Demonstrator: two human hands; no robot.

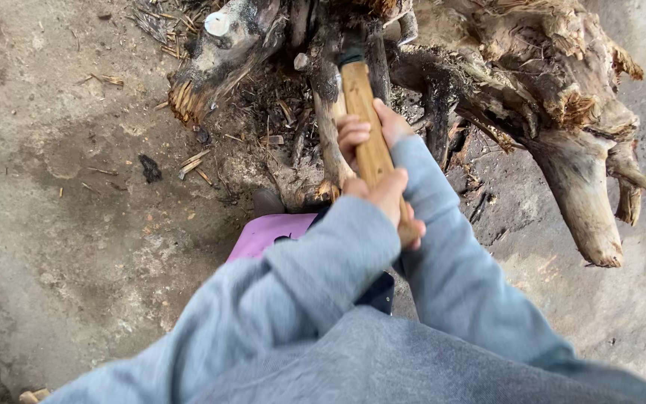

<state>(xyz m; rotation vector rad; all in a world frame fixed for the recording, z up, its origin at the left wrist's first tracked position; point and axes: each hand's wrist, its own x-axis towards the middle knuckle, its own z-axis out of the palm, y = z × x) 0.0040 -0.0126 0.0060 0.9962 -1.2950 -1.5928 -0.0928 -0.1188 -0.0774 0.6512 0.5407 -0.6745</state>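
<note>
Right hand [371, 129] and left hand [386, 196] both clamp the wooden handle [368, 127], its head buried in the tree stump [547, 97].

Bare grey dirt ground [61, 247], littered with wood chips [192, 161].

Single view, head-worn camera. Looks steeply down from above the person's chest, facing forward over both grey sleeves [353, 299]. Close range: arms fill the lower frame. Upper frame takes in the tree stump [532, 82]; left side takes in bare ground [61, 194].
</note>
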